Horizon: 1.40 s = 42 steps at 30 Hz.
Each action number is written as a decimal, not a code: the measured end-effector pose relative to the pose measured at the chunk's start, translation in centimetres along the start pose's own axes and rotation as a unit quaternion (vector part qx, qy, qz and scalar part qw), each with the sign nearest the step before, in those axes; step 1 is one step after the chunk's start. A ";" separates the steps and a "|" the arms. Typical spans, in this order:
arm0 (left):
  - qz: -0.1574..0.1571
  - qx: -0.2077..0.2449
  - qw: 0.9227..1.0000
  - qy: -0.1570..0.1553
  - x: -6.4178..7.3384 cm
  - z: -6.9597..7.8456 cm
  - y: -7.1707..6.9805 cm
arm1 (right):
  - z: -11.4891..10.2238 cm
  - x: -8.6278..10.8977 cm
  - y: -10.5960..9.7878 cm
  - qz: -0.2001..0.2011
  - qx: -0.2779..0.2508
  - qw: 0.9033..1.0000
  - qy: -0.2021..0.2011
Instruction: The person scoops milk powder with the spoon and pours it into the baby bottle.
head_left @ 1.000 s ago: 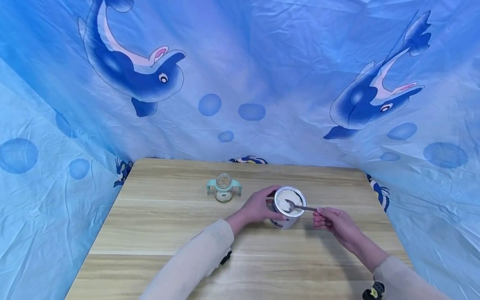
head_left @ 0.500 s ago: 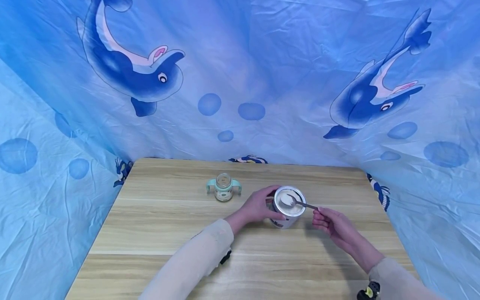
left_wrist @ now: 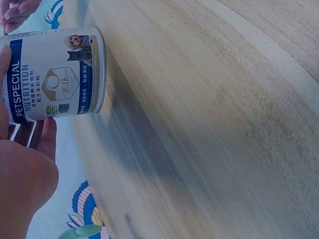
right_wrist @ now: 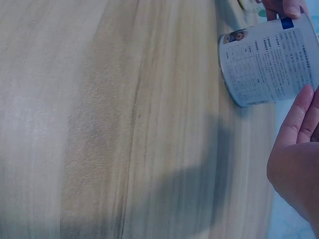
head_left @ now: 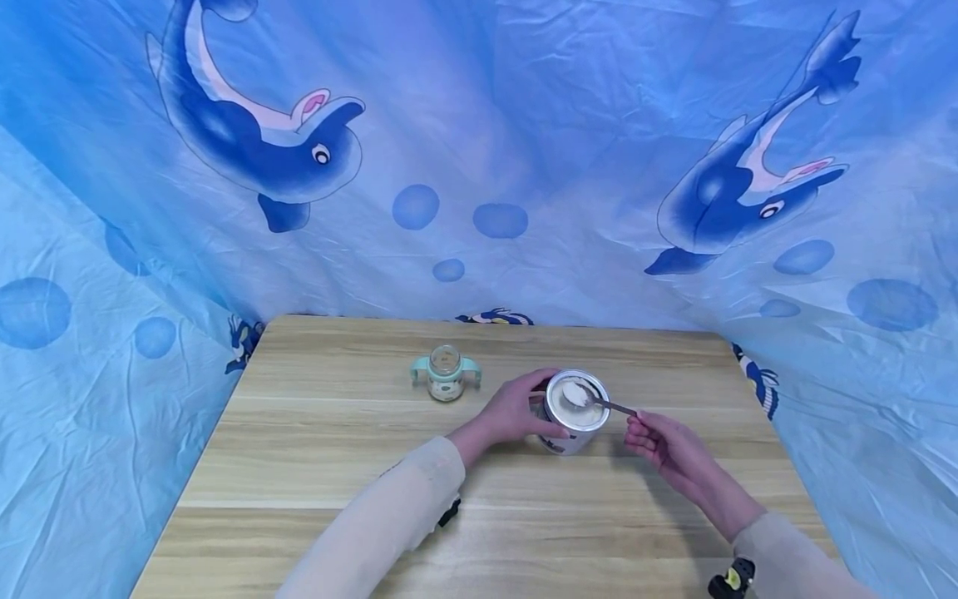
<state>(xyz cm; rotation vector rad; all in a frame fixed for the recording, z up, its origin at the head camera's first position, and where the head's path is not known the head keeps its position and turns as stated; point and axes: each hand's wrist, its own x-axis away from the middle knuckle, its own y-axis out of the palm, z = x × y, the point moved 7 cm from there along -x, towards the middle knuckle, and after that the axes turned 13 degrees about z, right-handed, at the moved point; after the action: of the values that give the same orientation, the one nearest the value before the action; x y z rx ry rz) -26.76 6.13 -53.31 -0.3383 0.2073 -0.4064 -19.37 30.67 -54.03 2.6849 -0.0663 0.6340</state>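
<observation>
A white milk powder can (left_wrist: 55,74), labelled "PETSPECIAL NUTRITION", stands upright and uncovered on the table. My left hand (head_left: 515,411) grips it from the left, thumb at the front and fingers round the back. White powder (head_left: 578,414) fills the can to a little below its metal rim. My right hand (head_left: 666,445) pinches the handle end of a metal spoon (head_left: 615,407) from the right side. The spoon's bowl lies over the powder inside the rim and carries a heap of white powder. In the right wrist view, the right fingers (right_wrist: 299,117) overlap the can's back label.
A small clear bottle (head_left: 446,384) with two mint-green handles stands left of the can, its top uncovered. The wooden table (head_left: 337,466) ends at a blue dolphin-print curtain (head_left: 464,150) behind and at both sides.
The spoon's bowl has turned up and come out of the powder with a heap on it. My right hand has shifted only slightly; the left hand and can stay put.
</observation>
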 end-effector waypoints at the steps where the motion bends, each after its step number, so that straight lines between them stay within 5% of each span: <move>1: 0.000 0.000 1.000 0.002 0.0 0.0 0.0 | 0.1 0.0 0.0 0.000 0.000 1.000 0.000; 42: -0.003 0.011 1.000 0.003 -0.2 -0.2 0.0 | 1.2 -0.6 0.4 -0.004 -0.062 0.998 0.011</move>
<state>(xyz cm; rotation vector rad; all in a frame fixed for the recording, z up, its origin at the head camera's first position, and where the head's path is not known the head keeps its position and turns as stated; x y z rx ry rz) -26.98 6.11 -53.44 -0.3162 0.2071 -0.4144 -19.45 29.85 -55.10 2.5570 -0.0870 0.6364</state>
